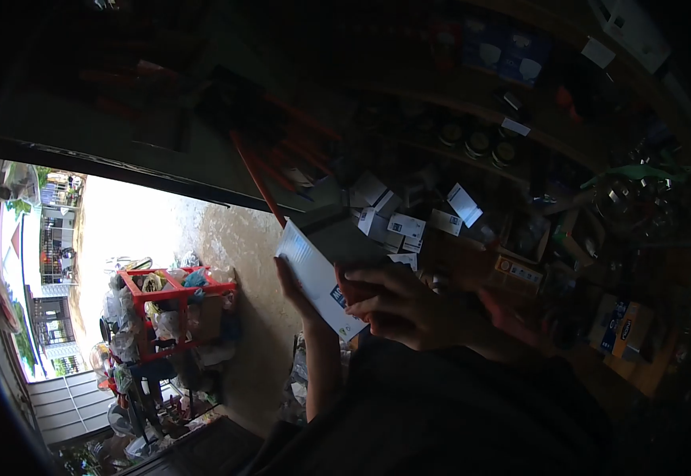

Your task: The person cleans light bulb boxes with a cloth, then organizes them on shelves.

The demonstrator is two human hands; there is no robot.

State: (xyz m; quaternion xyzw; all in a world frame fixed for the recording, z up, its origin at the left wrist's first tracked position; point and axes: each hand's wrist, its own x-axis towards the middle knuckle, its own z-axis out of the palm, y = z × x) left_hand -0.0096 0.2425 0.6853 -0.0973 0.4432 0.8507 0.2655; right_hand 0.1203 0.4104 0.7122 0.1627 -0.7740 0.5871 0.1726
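- White box (313, 279) is being held up in front of the chest, between both hands, well above the floor and apart from the other goods.
- The right hand (397, 305) is being closed on the near end of the box: its fingers (365, 275) are being laid over the printed face and the thumb is being hidden under it.
- The left hand (288, 287) is being pressed against the back of the box from behind; its fingers are being covered by the box, so it cannot be told if they are curled around it.
- As a judgement, the picking up is done, because the box is resting on nothing. It is looking closed, no flap is being seen lifted and nothing is being taken out, so opening it or putting it somewhere is being left undone.
- Just behind the hands, a heap of small cartons (397, 226) is being seen, in the same white and blue colours.
- Further out, dark shelves with round jars (476, 143) are being seen on one side, and a red rack (167, 292) on the concrete floor (230, 238) near the bright doorway on the other.
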